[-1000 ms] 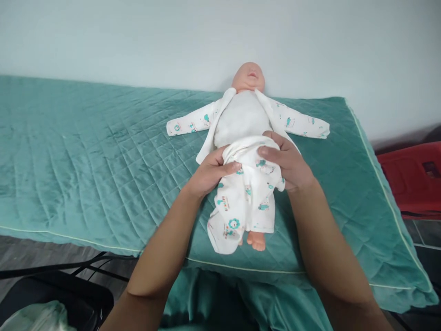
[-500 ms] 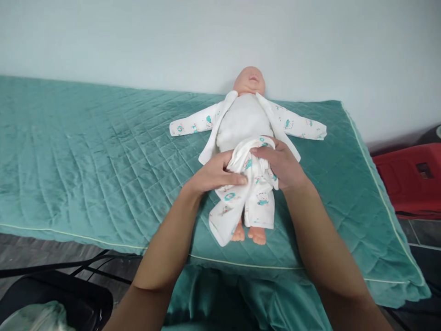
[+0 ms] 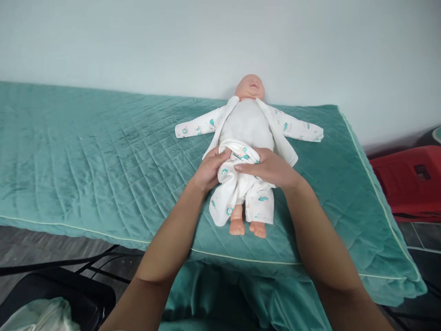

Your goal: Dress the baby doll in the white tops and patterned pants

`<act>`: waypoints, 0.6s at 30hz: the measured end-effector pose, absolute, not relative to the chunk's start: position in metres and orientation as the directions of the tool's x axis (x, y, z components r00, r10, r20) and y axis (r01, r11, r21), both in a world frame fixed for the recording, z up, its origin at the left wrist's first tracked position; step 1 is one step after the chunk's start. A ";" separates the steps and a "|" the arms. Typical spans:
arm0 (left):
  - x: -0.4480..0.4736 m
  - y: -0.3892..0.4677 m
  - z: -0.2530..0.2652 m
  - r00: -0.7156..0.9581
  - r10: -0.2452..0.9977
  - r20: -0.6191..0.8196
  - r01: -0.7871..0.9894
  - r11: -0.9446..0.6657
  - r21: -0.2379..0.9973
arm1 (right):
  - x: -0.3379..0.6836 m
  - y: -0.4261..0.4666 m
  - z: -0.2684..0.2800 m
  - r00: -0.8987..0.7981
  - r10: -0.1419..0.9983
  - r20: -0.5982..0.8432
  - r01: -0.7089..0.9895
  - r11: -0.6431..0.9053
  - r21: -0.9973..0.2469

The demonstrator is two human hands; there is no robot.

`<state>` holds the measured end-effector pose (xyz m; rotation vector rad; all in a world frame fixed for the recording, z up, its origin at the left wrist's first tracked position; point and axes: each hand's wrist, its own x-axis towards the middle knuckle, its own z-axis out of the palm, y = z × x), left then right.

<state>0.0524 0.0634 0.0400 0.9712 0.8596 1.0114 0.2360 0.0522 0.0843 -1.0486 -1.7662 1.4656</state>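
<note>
See one doll (image 3: 247, 124) lying face up on a green quilted cover (image 3: 103, 151), toward the right end, close to a pale wall (image 3: 172, 41); note a long axis running near to far, almost straight, with one head (image 3: 246, 88) at the far end and two bare feet (image 3: 237, 226) at the near end; count one pair of white printed trousers (image 3: 246, 187) over the doll's lower body, pointing the same way, waistband far and cuffs near; find two trouser legs lying unlike, the right one covering a doll leg down to the foot, the left one splayed toward near left beside a bare shin; see the left hand (image 3: 212, 168) with grip clamped on the left side of the bunched waistband, thumb on top; see the right hand (image 3: 272, 168) with grip clamped on the right side, thumb across the front, other fingers mostly hidden; count one open white jacket (image 3: 225, 112) on the doll, with two sleeves (image 3: 301, 128) spread left and right; notice one red object (image 3: 409, 184) at the right edge, and one black object (image 3: 86, 294) at near left under one pale cloth (image 3: 41, 317).
</note>
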 end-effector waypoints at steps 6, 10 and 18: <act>0.052 0.039 0.049 0.306 0.951 -0.045 -0.456 0.188 0.870 | 0.231 0.051 0.078 -0.362 0.932 0.033 0.270 0.139 -0.953; 0.051 -0.005 0.055 0.274 0.959 -0.078 -0.465 0.203 0.862 | 0.231 0.048 0.079 -0.383 0.922 0.046 0.468 0.237 -0.852; 0.066 -0.099 0.077 0.142 0.964 -0.226 -0.589 0.266 0.763 | 0.234 0.044 0.075 -0.576 0.818 -0.003 0.695 0.487 -0.529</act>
